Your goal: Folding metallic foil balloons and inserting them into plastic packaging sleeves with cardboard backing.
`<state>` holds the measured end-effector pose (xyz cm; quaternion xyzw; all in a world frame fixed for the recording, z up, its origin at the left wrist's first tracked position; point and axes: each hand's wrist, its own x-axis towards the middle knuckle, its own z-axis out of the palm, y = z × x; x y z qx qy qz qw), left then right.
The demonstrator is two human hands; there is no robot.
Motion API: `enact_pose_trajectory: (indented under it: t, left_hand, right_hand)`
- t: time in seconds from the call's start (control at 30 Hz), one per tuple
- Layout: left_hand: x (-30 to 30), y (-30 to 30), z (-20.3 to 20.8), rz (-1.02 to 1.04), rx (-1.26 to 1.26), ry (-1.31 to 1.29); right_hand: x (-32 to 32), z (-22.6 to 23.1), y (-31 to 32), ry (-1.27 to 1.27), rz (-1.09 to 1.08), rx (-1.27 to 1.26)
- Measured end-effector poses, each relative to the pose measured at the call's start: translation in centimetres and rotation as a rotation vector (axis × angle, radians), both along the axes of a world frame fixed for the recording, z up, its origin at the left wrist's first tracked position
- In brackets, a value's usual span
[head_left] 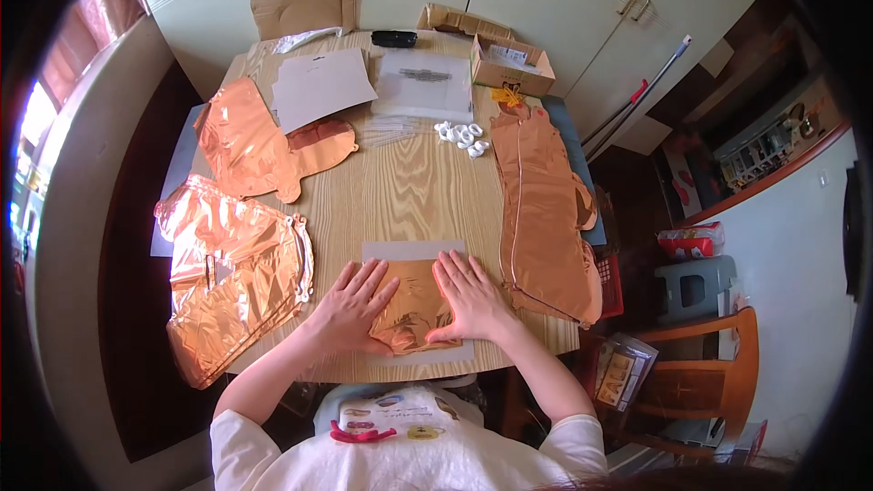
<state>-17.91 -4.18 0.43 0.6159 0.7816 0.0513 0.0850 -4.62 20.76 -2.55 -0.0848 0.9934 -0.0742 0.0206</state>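
A folded copper-coloured foil balloon [414,295] lies on a grey card [414,251] at the near edge of the table. My left hand [350,305] rests flat along the left side of the foil, fingers spread. On the opposite side my right hand [473,300] presses down with its fingers stretched out. Both hands are open, and neither grips anything. Part of the foil and card is hidden under them. To the left lie flat, crinkled foil balloons [232,277], with another foil balloon [241,141] farther back. More long foil balloons [546,209] lie along the right edge.
Toward the back of the table [409,182] are grey cards [320,91], clear plastic sleeves [423,86], several white rings [462,136], a black object [394,38] and an open cardboard box [512,64]. A wooden chair [700,373] holding a clear package [625,371] stands at the right.
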Motion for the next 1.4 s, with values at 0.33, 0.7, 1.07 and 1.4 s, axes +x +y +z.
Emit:
enact_pose_trajectory:
  t: [0.33, 0.7, 1.07, 1.4]
  left_hand:
    - [-1.7, -1.0, -0.9, -0.013, 0.048, -0.052]
    - [-1.1, -1.0, 0.3, 0.684, 0.208, -0.886]
    - [-0.2, 0.8, -2.5, 0.646, 0.357, -1.451]
    - [0.4, -0.5, 6.3, 0.113, 0.518, 0.176]
  right_hand:
    - [0.0, 0.4, 0.4, -0.036, 0.038, -0.005]
    - [0.2, -0.4, 0.4, -0.038, 0.0, -0.002]
    - [-0.1, -0.6, -0.1, -0.019, -0.077, -0.114]
    - [0.1, 1.6, -0.3, -0.09, -0.14, 0.033]
